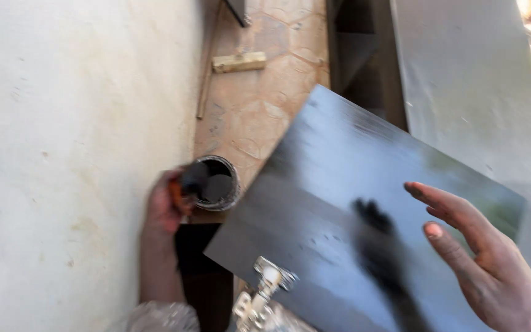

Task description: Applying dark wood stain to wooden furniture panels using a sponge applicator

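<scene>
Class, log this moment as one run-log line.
left hand: at paint can | right hand: open over dark panel | hinge on panel

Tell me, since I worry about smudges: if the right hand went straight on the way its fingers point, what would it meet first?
The right hand points up-left, just above the dark grey panel. It would probably meet that panel's wet-looking surface first, near the dark blurred brush-like shape, though the hand's height over the panel is unclear.

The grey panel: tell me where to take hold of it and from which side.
Grip the grey panel along its bare right edge, coming from the right, where the right hand hovers open. That edge juts free past the support below, so fingers could likely wrap under it. Avoid the near corner with the metal hinge. The left hand is at the dark tin.
</scene>
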